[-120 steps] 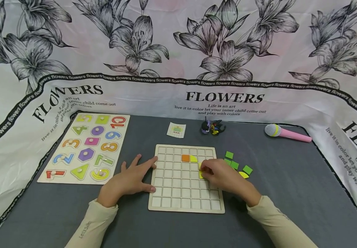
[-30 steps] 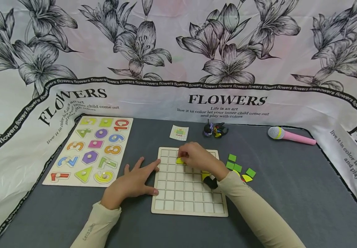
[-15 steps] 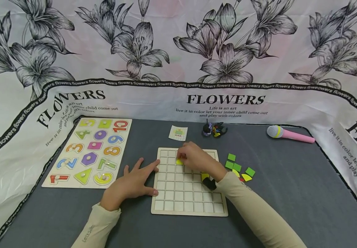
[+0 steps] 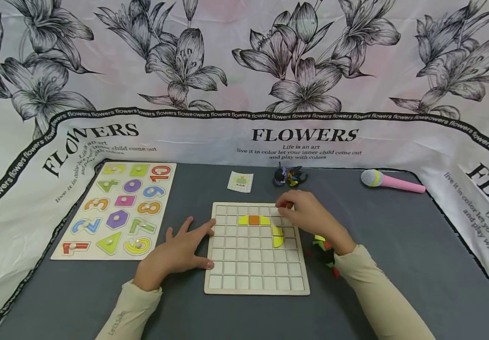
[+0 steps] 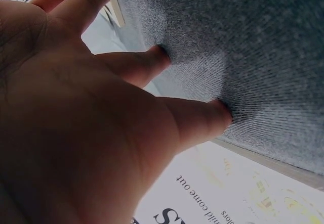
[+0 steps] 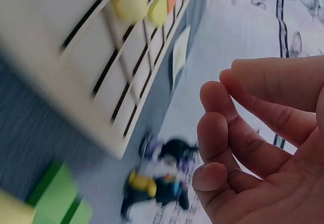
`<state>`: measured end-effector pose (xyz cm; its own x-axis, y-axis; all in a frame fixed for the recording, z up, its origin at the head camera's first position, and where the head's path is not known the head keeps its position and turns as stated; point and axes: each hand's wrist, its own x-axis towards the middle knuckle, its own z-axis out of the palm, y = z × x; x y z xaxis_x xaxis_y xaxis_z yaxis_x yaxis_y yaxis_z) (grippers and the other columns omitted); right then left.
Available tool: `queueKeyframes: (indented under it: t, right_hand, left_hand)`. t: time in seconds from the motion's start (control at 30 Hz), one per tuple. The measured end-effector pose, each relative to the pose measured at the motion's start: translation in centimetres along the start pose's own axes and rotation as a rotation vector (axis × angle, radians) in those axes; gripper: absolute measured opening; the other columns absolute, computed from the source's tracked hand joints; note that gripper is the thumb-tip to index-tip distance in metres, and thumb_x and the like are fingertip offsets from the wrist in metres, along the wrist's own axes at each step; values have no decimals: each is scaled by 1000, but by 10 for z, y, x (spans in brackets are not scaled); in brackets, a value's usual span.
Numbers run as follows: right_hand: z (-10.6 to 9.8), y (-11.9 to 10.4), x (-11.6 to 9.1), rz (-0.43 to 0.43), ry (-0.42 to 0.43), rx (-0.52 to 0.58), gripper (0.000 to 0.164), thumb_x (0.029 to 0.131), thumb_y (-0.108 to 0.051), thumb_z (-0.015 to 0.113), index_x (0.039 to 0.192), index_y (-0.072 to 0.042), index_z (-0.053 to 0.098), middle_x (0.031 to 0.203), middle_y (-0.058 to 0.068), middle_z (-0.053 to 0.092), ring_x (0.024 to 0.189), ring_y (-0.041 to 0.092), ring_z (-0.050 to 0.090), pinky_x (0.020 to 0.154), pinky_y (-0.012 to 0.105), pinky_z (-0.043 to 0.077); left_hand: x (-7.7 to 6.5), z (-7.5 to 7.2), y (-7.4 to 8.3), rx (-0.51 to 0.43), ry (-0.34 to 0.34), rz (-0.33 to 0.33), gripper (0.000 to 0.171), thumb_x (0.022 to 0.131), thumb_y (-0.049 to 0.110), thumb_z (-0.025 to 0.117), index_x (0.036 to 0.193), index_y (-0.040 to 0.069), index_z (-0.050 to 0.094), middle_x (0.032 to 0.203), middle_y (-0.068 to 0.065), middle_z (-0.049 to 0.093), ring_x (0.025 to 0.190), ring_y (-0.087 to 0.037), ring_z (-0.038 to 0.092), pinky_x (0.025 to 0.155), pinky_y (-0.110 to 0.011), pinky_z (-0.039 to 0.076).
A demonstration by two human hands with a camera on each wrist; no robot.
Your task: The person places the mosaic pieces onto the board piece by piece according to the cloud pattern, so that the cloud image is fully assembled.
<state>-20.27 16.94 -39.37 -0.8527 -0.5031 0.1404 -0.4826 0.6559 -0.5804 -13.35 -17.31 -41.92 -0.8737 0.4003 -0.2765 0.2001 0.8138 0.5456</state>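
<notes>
My left hand [image 4: 172, 252] lies spread at the left edge of a pale gridded board [image 4: 250, 282], thumb and index fingertip at its rim. In the left wrist view other fingertips [image 5: 217, 118] press on the grey cloth. My right hand [image 4: 314, 215] hovers over the board's upper right corner, fingers loosely bent. The right wrist view shows nothing between its thumb and fingers [image 6: 217, 100]. On the board an orange square tile [image 4: 254, 220] sits between two yellow curved-edge tiles [image 4: 243, 220]. Two more yellow tiles [image 4: 278, 231] stand one below the other at the right.
Green tiles [image 6: 53, 188] lie right of the board, hidden by my right hand in the head view. Behind the board are a small pattern card [image 4: 240, 182], two dark figurines [image 4: 288, 176] and a pink toy microphone [image 4: 401, 184]. A number puzzle board [image 4: 99, 226] lies at left.
My right hand has let go of a yellow tile left of the orange square and moved right, off the row. Earlier it was at the right-hand yellow tiles. The left hand stays put.
</notes>
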Motion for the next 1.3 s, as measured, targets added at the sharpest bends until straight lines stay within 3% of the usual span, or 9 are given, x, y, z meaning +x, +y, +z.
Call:
queueKeyframes:
  t: [0.2,0.4,0.7,0.9,1.03,1.3]
  right_hand:
    - [-16,10,-26,51,18,-18,10,101,-4,72,107,0,79,94,0,70,86,18,62,75,41,53]
    - [-27,22,-48,86,-48,-67,7,101,-6,74,102,-3,79,86,-3,67,73,12,59,65,35,52]
    - [-21,34,-64,124,-129,-193,7,97,-10,79,93,-5,76,71,-8,61,59,6,54,59,33,51]
    - [-17,26,-64,221,-139,-317,30,94,-14,83,77,-9,59,65,-5,44,56,11,43,54,31,38]
    - [-17,25,-66,256,-133,-323,44,94,-13,83,70,-14,47,62,-5,32,53,12,36,54,29,31]
    - [-16,28,-69,219,-148,-228,25,96,-3,78,87,-8,55,75,1,50,64,16,48,58,33,41]
  left_hand:
    - [-2,-2,-1,2,10,3,103,87,30,92,169,14,33,156,-4,58,160,-51,8,114,-85,-1]
    - [-2,-2,-1,6,11,4,104,86,32,92,170,15,32,157,-5,57,160,-51,8,114,-85,-1]
    - [-2,-2,-3,15,10,21,103,87,32,91,170,13,32,154,-3,59,160,-52,9,113,-86,1]
    - [-1,-1,-1,1,11,20,103,87,33,91,170,14,32,155,-4,58,160,-52,8,113,-85,-1]
    - [-1,0,-1,-3,11,17,103,87,33,91,170,13,32,154,-3,58,160,-51,8,113,-85,0]
    - [0,1,0,7,16,15,103,87,33,92,169,14,33,155,-4,58,160,-52,9,113,-86,0]
